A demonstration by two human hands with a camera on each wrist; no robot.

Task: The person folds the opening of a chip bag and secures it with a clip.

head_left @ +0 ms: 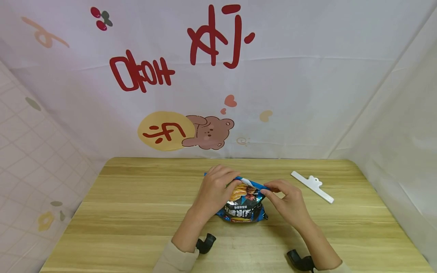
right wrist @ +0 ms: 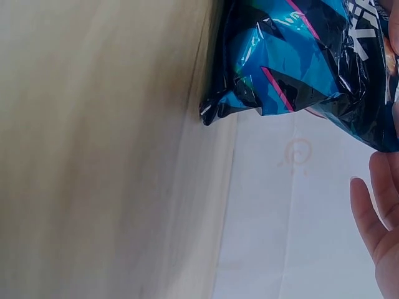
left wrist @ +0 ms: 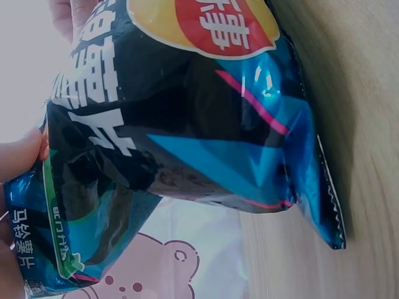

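A blue and black bag of potato chips (head_left: 244, 204) stands on the table between both hands, its printing upside down in the head view. My left hand (head_left: 216, 189) pinches the far edge of the bag at its left end, thumb on the near side. At the right end of that edge, my right hand (head_left: 286, 197) pinches the corner between thumb and fingers. A blue and white strip of the edge shows between the hands. The left wrist view has the bag's bulging side (left wrist: 206, 124) up close, its lower crimped seam near the table.
To the right of the bag, a white plastic clip (head_left: 313, 186) with a scalloped grip lies on the wooden table (head_left: 136, 212). A printed cloth wall (head_left: 290, 129) rises along the table's back edge. Black camera mounts (head_left: 206, 243) sit by both wrists.
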